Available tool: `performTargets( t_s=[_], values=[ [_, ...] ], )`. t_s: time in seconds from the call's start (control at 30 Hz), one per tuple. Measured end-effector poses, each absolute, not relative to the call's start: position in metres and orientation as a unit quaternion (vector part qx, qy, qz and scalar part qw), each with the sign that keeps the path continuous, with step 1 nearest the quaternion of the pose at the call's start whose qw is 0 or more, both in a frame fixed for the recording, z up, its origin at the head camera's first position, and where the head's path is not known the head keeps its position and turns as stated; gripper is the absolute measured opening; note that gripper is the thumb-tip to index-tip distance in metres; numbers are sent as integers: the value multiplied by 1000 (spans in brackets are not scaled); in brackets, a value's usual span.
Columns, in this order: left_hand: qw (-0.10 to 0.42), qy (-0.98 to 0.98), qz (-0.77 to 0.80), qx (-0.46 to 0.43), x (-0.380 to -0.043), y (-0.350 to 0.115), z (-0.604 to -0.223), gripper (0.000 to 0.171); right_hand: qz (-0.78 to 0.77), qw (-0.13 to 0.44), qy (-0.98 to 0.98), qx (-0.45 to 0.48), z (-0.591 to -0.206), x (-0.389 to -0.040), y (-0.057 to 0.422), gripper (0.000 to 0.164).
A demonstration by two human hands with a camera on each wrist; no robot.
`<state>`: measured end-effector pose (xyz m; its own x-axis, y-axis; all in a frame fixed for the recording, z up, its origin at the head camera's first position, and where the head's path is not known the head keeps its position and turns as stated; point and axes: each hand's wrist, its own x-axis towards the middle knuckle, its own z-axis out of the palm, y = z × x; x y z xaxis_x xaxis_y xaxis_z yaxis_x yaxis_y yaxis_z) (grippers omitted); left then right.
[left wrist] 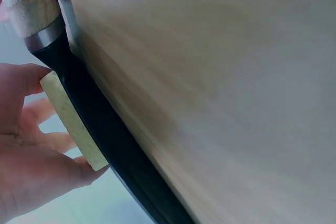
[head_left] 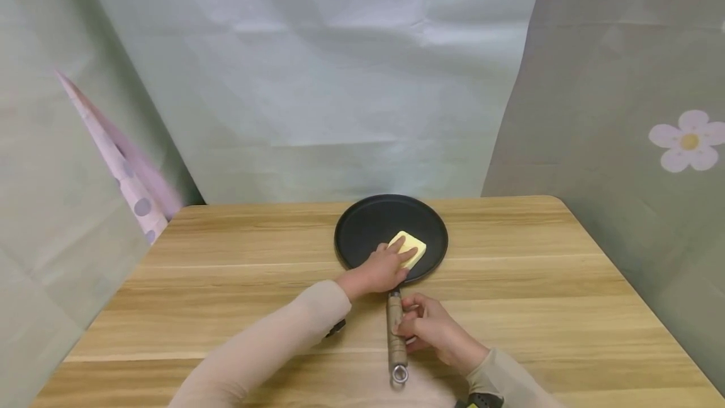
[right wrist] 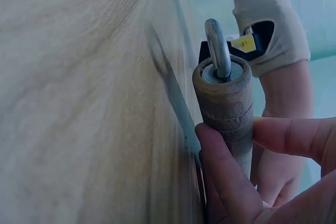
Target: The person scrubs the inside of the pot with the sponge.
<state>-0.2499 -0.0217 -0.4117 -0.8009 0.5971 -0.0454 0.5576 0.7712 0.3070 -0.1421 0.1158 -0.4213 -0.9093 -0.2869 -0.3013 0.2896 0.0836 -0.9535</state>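
Note:
A black flat pan [head_left: 368, 228] lies on the wooden table, its wooden handle [head_left: 398, 352] pointing toward me. My left hand [head_left: 382, 269] is on a pale yellow sponge [head_left: 418, 252] at the right front part of the pan's surface, fingers spread over it. In the left wrist view the thumb and a finger grip the sponge [left wrist: 73, 121] at its two ends, and its flat side lies against the pan [left wrist: 121, 140]. My right hand [head_left: 438, 332] holds the handle from the right, thumb and fingers on opposite sides of the wood [right wrist: 226, 106].
A metal ring [right wrist: 218, 48] caps the handle's near end. The wooden table [head_left: 226, 269] reaches back to a pale green hanging sheet [head_left: 340, 93]. More sheeting hangs at both sides, with a printed flower [head_left: 689, 141] on the right.

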Motion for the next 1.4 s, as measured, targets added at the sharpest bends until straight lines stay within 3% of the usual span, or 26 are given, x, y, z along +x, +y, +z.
performTargets(
  t_s=[0.77, 1.4],
  values=[
    [91, 948, 85, 294, -294, 28, -411, 49, -678, 214, 703, -3, -422, -142, 116, 48],
    [75, 968, 30, 235, -315, 45, -410, 51, -685, 206, 698, 3, -422, -142, 115, 48]
  ],
)
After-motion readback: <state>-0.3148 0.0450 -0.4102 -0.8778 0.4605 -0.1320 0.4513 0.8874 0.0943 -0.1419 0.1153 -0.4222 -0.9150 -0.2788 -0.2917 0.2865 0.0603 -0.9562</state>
